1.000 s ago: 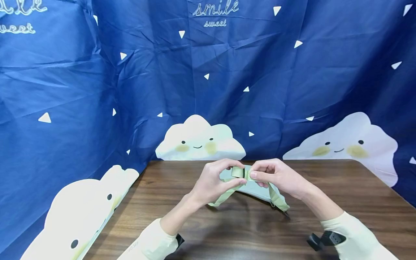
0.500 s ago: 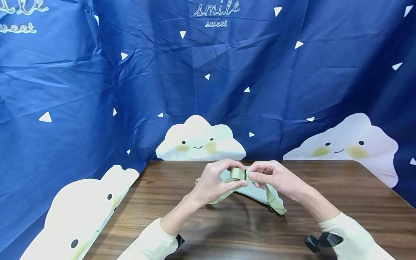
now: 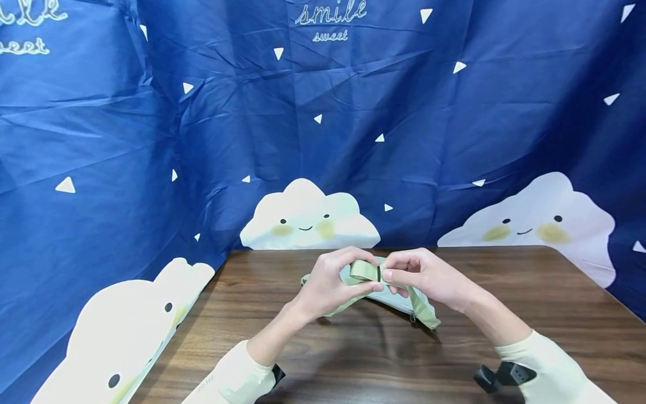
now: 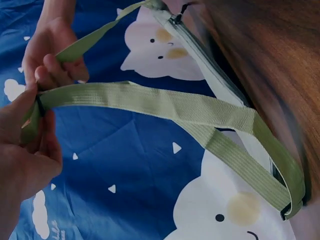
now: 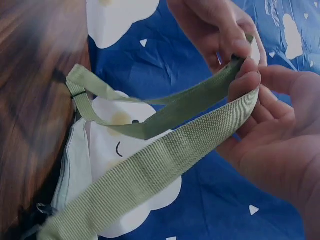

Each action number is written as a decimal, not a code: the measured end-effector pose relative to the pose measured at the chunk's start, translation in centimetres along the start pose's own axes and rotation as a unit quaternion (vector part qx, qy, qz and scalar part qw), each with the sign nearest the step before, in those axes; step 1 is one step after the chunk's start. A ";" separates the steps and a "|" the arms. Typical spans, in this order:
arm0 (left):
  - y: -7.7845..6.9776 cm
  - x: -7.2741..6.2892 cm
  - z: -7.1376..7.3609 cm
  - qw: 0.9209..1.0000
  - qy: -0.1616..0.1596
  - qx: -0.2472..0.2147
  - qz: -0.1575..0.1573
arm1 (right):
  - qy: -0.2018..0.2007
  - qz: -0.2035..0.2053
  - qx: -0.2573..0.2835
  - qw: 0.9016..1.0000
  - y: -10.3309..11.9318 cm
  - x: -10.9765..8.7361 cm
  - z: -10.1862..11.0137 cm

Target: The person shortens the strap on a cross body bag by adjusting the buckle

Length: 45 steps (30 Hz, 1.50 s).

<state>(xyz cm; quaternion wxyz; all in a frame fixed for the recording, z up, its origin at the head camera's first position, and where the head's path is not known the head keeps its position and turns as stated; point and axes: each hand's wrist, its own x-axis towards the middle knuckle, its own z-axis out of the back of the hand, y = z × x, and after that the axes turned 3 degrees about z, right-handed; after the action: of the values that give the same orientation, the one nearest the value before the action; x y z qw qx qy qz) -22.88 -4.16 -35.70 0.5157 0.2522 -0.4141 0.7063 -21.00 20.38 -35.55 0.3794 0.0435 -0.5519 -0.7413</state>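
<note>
A pale green webbing strap runs from a light grey-green zippered bag on the table. My left hand pinches the strap at a dark slider buckle, thumb below and index finger above. Left of the buckle the webbing bulges in a loop between those fingers. Just to the right, my right hand pinches the strap between thumb and fingers. From there the webbing slopes down to the bag's zipper end. Fingers hide part of the buckle.
The brown wooden table lies under the bag and hands. A second dark slider sits on the strap near the bag's other end. Behind the table hangs a blue cloth with white clouds and triangles.
The strap loop at my left hand has grown and bulges farther left. My right hand has shifted slightly left, up against the buckle, and the strap hanging below it has swung left.
</note>
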 end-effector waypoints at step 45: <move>0.5 0.3 1.2 0.999 -0.003 0.015 -0.045 | -0.016 -0.011 0.044 0.999 -0.4 0.0 0.5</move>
<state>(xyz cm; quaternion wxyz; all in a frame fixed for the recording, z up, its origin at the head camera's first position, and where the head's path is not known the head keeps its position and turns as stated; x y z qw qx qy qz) -23.55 -5.11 -35.02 0.5418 0.2802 -0.3930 0.6881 -21.49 20.83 -35.70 0.3599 0.0544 -0.5895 -0.7211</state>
